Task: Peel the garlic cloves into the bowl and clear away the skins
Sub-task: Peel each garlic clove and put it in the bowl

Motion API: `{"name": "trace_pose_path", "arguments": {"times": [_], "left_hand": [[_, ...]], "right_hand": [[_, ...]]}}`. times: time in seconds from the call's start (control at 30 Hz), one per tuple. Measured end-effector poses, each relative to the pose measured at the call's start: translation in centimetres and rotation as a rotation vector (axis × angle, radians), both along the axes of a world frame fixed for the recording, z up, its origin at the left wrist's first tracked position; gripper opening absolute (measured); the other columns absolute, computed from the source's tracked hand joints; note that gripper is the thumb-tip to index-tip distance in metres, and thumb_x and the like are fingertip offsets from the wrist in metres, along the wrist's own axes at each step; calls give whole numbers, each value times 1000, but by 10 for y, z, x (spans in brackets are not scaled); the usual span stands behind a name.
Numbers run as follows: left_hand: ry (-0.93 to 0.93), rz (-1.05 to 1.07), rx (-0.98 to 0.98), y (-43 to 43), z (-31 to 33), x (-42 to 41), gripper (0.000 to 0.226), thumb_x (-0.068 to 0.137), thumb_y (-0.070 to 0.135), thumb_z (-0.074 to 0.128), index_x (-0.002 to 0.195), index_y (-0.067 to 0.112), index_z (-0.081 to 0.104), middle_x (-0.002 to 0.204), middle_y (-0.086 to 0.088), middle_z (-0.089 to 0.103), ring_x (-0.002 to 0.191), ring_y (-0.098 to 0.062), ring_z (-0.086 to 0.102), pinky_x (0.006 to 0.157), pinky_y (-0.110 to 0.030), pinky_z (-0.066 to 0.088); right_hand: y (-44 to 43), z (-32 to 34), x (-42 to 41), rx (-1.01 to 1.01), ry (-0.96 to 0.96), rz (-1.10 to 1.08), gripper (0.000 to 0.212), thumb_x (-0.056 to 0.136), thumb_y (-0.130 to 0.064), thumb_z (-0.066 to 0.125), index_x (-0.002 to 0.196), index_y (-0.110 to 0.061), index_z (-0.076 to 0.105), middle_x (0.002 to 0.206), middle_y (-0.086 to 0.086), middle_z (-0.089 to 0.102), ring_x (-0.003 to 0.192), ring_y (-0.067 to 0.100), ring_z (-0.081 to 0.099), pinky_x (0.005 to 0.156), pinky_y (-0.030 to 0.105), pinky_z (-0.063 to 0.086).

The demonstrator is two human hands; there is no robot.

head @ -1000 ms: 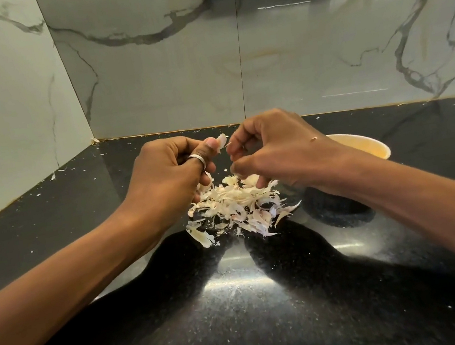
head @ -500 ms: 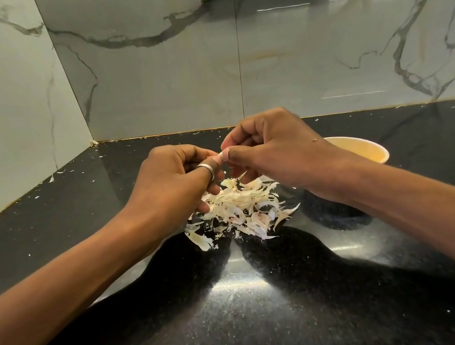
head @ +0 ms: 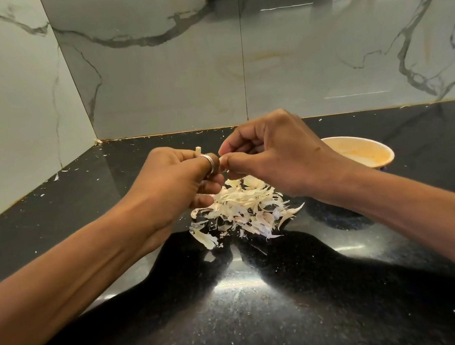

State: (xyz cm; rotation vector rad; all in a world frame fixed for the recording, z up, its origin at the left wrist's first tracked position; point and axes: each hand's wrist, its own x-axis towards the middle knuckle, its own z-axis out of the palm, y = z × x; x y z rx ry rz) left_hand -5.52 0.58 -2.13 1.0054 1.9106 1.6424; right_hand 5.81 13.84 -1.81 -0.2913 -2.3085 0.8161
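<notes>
Left hand (head: 175,189) curled round clove (head: 198,149), right hand (head: 274,159) pinching its skin, both held above skin pile (head: 244,208) so scraps land there; bowl (head: 377,148) right.

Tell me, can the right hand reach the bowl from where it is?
Probably yes. The bowl sits on the counter right beside the right hand, with nothing between them. Its fingers are pinching the garlic clove together with the left hand, so the clove would likely come along.
</notes>
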Motion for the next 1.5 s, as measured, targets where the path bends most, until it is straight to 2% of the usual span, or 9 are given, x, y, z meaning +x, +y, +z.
{"name": "trace_pose_path", "arguments": {"times": [0.2,0.33,0.5,0.67,0.77,0.83,1.0,1.2,1.5], "left_hand": [[-238,38,43,4,2,2,19,96,10,61,84,-1,70,64,-5,65,48,-4,57,43,-16,47],[-191,30,57,3,3,0,15,94,9,63,87,1,73,66,-3,66,52,-6,58,43,-18,49],[-25,65,-9,1,1,-3,7,89,13,74,89,6,76,73,-6,72,56,-7,61,46,-19,50],[148,96,-41,2,-4,-3,25,91,37,72,82,15,80,77,-4,75,64,-9,64,48,-18,48],[230,123,-44,2,-5,-6,14,93,22,69,86,24,80,82,-2,77,76,-21,71,51,-21,52],[264,118,-35,2,-5,-6,19,92,12,68,91,27,79,84,1,77,81,-25,72,53,-23,55],[265,23,-5,2,-6,-5,8,90,20,75,88,25,81,76,0,75,73,-11,67,58,-22,53],[289,-1,-14,3,-10,-7,5,88,20,76,87,20,81,74,-1,76,64,-2,63,57,-20,54],[370,-2,-34,3,-9,-8,13,90,13,73,87,24,80,74,-1,75,64,-6,65,57,-20,55]], "right_hand": [[-1,0,3,-241,10,101,9,89,-5,77,99,-4,76,86,10,79,80,17,78,82,38,64],[-2,4,6,-452,69,178,12,90,4,71,103,4,73,94,19,77,81,23,76,81,28,63],[5,4,5,-408,37,90,8,92,0,72,99,-1,73,95,21,76,89,31,76,84,37,64],[7,5,5,-366,26,47,8,94,-4,71,100,-7,75,91,13,77,82,22,76,77,35,63],[8,5,5,-327,6,17,8,93,-5,72,100,-8,76,87,11,77,78,20,77,77,37,64],[9,3,4,-244,-25,-21,8,92,-8,74,98,-12,77,82,7,78,75,19,77,77,41,65],[7,0,0,-157,-38,-37,11,92,-9,75,100,-13,78,80,3,78,71,16,77,74,41,65],[3,-2,1,-201,-22,12,8,91,-7,76,100,-8,75,83,8,78,74,19,77,74,40,65],[-2,0,3,-410,-43,78,12,93,-5,74,104,-8,71,85,11,78,79,17,76,73,39,65]]}}
